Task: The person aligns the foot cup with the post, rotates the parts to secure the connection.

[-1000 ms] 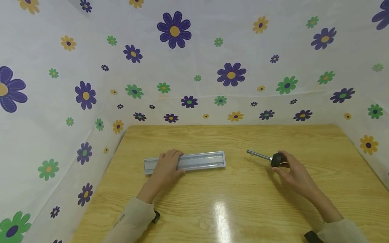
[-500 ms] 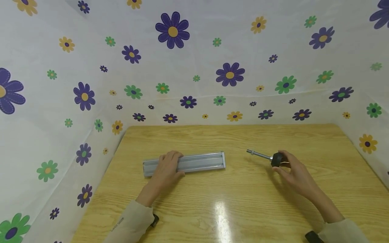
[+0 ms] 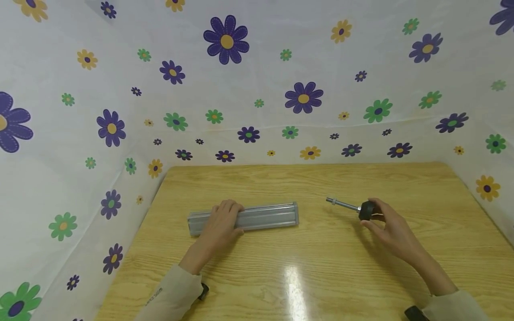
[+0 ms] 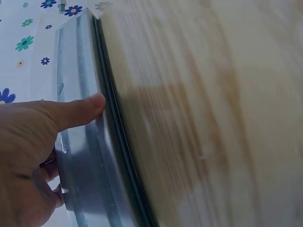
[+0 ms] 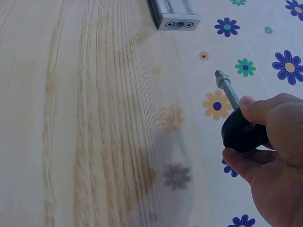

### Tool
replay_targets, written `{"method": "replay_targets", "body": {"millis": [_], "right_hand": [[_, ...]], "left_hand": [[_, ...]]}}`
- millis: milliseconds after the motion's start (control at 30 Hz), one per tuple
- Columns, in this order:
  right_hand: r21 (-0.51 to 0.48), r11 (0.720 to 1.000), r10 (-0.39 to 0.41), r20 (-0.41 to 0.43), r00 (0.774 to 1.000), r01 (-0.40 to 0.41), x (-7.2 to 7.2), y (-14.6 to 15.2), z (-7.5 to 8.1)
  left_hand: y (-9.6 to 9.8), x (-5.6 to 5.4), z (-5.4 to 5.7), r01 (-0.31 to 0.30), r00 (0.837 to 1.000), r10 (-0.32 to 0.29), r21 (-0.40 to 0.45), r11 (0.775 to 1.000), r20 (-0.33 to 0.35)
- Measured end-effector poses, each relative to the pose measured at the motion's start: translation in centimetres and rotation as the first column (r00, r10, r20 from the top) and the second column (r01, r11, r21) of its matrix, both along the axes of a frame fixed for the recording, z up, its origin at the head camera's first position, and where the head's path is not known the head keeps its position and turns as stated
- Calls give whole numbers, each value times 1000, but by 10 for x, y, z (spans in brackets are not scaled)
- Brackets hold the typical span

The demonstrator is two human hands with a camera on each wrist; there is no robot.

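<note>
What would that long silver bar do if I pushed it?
The silver bar looks metal and straight, so it's probably stiff and wouldn't flop. Its boxy end suggests sliding, not rolling. The smooth, shiny surface might feel slippery.

Head view looks down — nearer wrist views share the table (image 3: 257, 258).

A long silver-grey metal bar (image 3: 267, 217), grooved lengthwise, with three round fittings in one end face, runs crosswise in the grip of the left hand (image 3: 220, 226). Well apart, the right hand (image 3: 395, 232) pinches a round black foot with a silver threaded rod (image 5: 240, 130), raised, the nut-ringed tip pointing left.
</note>
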State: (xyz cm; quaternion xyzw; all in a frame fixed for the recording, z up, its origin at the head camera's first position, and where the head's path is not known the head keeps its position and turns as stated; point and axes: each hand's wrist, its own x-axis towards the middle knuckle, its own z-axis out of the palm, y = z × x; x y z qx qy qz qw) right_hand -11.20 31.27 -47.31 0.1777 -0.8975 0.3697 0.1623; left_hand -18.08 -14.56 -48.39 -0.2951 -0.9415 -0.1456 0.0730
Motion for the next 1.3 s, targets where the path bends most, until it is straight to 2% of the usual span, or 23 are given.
{"method": "replay_targets", "body": {"millis": [400,700,767,967,1100,1233,1300], "right_hand": [[6,1000,6,18,1000,-6,4,3,-1],[14,1000,10,22,1000,-10,8,3,1],[15,1000,7,27,1000,-7,8,2,2],[-4,1000,22,62,998,-22,10,-1,5],[-7,999,35,83,996,-35,11,-4,6],[-13,999,43,112,993,-41,13,-9,7],[-19,999,51,122,991,-49,14,-13,7]], "left_hand": [[7,5,2,14,999,-12,27,1000,-50],[8,3,5,76,987,-79,-26,997,-137],[8,3,7,76,989,-80,-36,996,-121],[6,1,11,43,999,-43,-46,998,-16],[4,-3,12,29,999,-31,-54,998,-22],[2,-9,14,55,997,-57,-51,997,-46],[2,-11,15,64,997,-65,-42,997,-34]]}}
